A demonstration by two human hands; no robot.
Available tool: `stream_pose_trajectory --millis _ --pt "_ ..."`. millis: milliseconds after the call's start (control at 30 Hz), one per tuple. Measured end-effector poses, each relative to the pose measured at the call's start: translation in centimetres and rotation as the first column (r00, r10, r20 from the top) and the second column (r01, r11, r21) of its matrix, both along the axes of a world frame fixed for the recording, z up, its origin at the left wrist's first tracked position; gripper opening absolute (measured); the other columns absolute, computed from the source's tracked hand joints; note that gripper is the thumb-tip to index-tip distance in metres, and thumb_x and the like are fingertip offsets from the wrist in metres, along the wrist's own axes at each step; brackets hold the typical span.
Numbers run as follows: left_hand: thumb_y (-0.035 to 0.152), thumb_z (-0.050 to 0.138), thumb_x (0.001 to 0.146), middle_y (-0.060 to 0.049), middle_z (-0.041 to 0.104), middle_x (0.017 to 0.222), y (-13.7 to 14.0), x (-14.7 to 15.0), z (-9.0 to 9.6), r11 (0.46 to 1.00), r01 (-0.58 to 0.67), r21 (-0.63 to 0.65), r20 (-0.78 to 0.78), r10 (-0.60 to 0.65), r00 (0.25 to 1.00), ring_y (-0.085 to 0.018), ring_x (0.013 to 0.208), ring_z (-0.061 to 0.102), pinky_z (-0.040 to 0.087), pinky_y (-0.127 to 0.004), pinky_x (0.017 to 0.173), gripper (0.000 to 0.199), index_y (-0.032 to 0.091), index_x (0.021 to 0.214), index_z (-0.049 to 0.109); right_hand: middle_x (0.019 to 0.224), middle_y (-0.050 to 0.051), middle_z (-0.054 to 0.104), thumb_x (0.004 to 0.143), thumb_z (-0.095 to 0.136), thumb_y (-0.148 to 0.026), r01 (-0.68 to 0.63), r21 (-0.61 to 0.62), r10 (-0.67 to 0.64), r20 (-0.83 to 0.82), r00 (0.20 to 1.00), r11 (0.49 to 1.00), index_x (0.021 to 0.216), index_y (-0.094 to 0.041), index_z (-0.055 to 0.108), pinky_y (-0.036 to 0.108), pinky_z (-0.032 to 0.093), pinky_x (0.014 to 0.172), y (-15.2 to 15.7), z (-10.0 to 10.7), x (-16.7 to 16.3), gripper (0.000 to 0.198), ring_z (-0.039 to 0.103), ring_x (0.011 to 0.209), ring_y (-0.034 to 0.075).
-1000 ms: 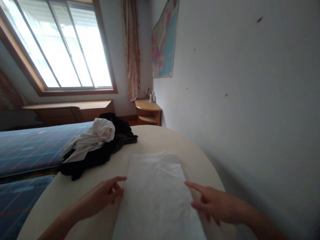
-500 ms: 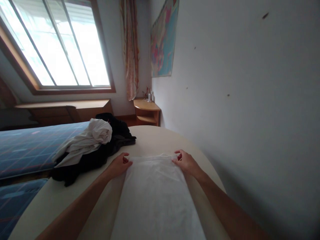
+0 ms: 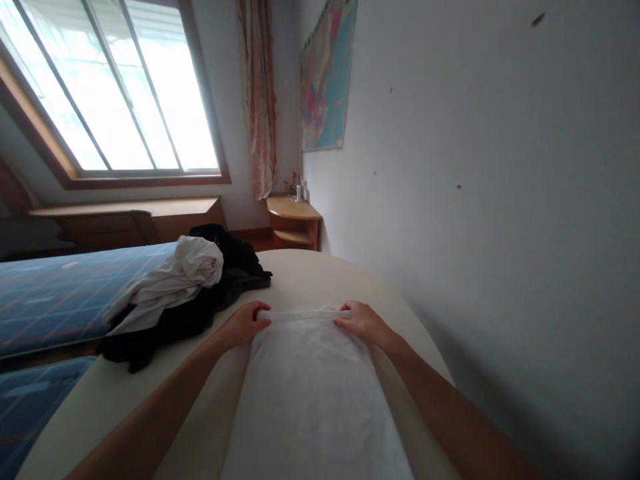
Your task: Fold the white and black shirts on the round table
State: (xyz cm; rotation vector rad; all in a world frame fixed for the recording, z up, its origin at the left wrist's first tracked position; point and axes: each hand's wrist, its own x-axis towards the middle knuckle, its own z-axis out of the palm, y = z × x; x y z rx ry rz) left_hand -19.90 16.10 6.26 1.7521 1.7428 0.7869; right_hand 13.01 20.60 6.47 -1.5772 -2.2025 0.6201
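Observation:
A white cloth garment point(image 3: 310, 393) lies flat and lengthwise on the cream round table point(image 3: 325, 273), its near end running out of the bottom of the view. What kind of garment it is I cannot tell. At its far left corner, my left hand point(image 3: 245, 325) pinches the edge between thumb and fingers. My right hand point(image 3: 367, 323) grips the far right corner the same way. Between the two hands the far edge forms a straight band, with slight wrinkles below it.
Left on the table sit a crumpled pale grey garment point(image 3: 195, 263) and black clothes point(image 3: 175, 333). Beyond them is a blue plaid mattress point(image 3: 90, 287). A white wall point(image 3: 480, 267) rises close on the right. A wooden corner shelf point(image 3: 295, 212) stands at the back.
Both hands have shifted slightly inward along the far edge, and their fingers have closed more firmly on the white garment. The clothes pile has stayed put.

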Motion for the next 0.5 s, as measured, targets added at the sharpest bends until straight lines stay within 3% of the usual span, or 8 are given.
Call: stream_pose_trajectory --millis 133,233,333,500 --pt "0.050 0.060 0.070 0.000 0.061 0.071 0.0 -0.3 1.1 0.998 0.062 0.003 0.064 -0.062 0.996 -0.017 0.065 0.057 0.042 -0.026 0.059 0.044 0.017 0.096 0.069 0.095 0.007 0.073 0.079 0.068 -0.027 -0.069 0.045 0.075 -0.136 0.988 0.997 0.091 -0.017 0.067 0.027 0.046 0.076 0.4 1.1 0.1 0.015 0.066 0.088 0.021" --pt "0.055 0.061 0.071 -0.001 0.064 0.074 0.3 -0.5 1.6 0.999 0.026 0.037 0.136 -0.031 0.990 -0.018 0.066 0.059 0.044 -0.026 0.060 0.049 0.016 0.099 0.068 0.093 0.006 0.072 0.079 0.069 -0.029 -0.050 0.067 0.064 -0.229 0.971 0.996 0.091 -0.018 0.067 0.027 0.047 0.076 0.9 1.6 0.3 0.016 0.066 0.086 0.019" --pt "0.048 0.063 0.071 -0.001 0.064 0.073 0.6 -0.4 1.3 0.995 -0.060 0.076 0.097 0.053 0.994 -0.018 0.067 0.060 0.045 -0.027 0.060 0.040 0.016 0.094 0.068 0.094 0.005 0.072 0.079 0.070 -0.029 -0.012 0.081 0.031 -0.235 0.971 0.997 0.094 -0.019 0.067 0.028 0.047 0.077 1.5 0.9 0.1 0.019 0.066 0.085 0.019" --pt "0.032 0.059 0.073 -0.001 0.067 0.073 0.6 0.1 0.2 0.993 -0.084 0.079 -0.004 0.084 0.996 -0.020 0.071 0.063 0.049 -0.029 0.066 0.022 0.017 0.087 0.069 0.099 0.007 0.072 0.082 0.068 -0.028 -0.029 0.013 0.031 -0.217 0.976 0.999 0.104 -0.017 0.067 0.029 0.049 0.081 2.2 -1.0 -0.2 0.026 0.067 0.088 0.019"
